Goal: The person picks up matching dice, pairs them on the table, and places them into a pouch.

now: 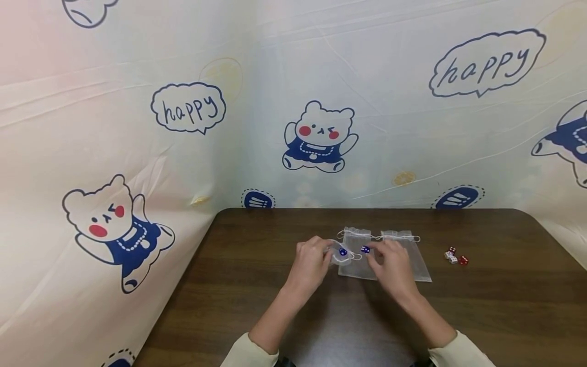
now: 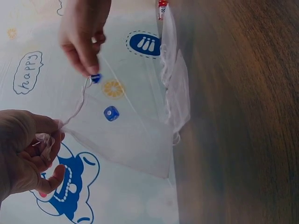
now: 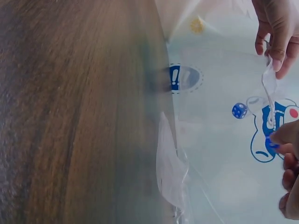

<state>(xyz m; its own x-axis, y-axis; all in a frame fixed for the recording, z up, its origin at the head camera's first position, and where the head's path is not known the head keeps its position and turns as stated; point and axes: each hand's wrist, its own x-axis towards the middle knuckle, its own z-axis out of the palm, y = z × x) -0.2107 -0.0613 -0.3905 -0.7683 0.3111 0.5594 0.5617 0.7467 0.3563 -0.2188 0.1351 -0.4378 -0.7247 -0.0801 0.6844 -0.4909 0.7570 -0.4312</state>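
My left hand grips the gathered mouth of a sheer white drawstring bag, held up off the table. Within the bag's outline shows a blue die, seemingly through the thin mesh. Thumb and fingers of my right hand pinch a second blue die beside the bag's mouth and its loose cord. Under and behind the hands, two more sheer drawstring bags lie flat on the table, their white cords at the far edge. How wide the held bag's mouth stands is hidden by the fingers.
To the right of the bags, red dice and white dice sit in a small cluster on the brown wooden table. A pale cloth printed with cartoon bears hangs behind the table and at its left.
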